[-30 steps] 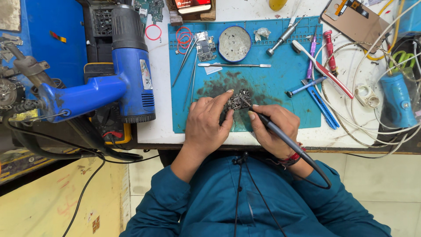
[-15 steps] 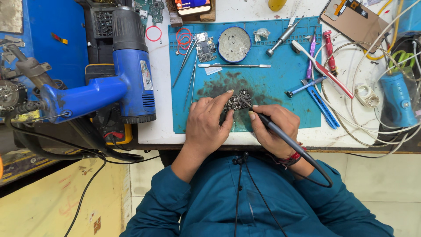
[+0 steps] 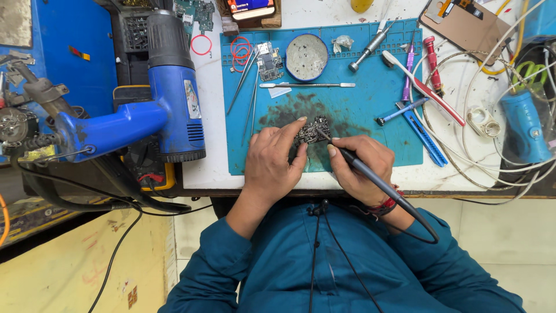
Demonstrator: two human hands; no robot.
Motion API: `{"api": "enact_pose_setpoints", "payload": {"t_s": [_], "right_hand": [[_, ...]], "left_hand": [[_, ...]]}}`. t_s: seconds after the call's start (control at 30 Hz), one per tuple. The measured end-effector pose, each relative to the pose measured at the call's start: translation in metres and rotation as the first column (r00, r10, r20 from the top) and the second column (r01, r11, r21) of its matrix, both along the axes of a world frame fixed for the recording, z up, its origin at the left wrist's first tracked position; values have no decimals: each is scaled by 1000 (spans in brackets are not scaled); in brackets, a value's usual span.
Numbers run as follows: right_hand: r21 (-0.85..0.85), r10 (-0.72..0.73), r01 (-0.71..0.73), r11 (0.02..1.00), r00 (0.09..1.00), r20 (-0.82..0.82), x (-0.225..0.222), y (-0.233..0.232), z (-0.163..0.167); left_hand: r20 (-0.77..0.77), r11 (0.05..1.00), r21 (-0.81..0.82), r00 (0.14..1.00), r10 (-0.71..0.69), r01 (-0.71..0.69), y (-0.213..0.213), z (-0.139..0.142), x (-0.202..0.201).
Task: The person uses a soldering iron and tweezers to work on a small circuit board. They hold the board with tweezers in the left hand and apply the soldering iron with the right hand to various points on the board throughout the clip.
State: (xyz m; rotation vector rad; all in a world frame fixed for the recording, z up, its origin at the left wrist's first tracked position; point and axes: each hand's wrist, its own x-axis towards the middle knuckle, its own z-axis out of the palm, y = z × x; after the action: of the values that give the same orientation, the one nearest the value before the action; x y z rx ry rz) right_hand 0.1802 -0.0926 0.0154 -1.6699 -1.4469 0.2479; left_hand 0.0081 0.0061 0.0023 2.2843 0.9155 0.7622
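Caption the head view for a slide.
Left hand steadies a small circuit board on a blue mat while right hand applies a soldering iron.

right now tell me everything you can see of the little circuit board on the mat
The small circuit board is dark, densely covered with tiny components, irregular in outline. It lies on a blackened patch of the blue work mat. The left hand pinches its left edge with fingertips; the soldering iron in the right hand meets its right side.
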Motion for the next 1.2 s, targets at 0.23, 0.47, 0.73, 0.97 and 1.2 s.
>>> {"api": "enact_pose_setpoints", "payload": {"t_s": [0.23,0.47,0.73,0.97,1.2], "right_hand": [[-1,-2,2,1000,1000,-24,0,-2,0],[26,82,-82,996,997,15,2,0,1],[-6,70,-70,998,997,10,1,-1,2],[-3,74,-74,997,997,10,0,1,3],[9,84,-84,996,996,22,1,2,2]], "left_hand": [[-6,1000,-3,1000,-2,2,0,0,0],[0,1000,6,1000,0,0,0,1,0],[3,1000,13,1000,-7,7,-1,1,-1],[-2,1000,-1,1000,-4,4,0,2,0],[-3,1000,3,1000,-6,6,0,1,0]]}}
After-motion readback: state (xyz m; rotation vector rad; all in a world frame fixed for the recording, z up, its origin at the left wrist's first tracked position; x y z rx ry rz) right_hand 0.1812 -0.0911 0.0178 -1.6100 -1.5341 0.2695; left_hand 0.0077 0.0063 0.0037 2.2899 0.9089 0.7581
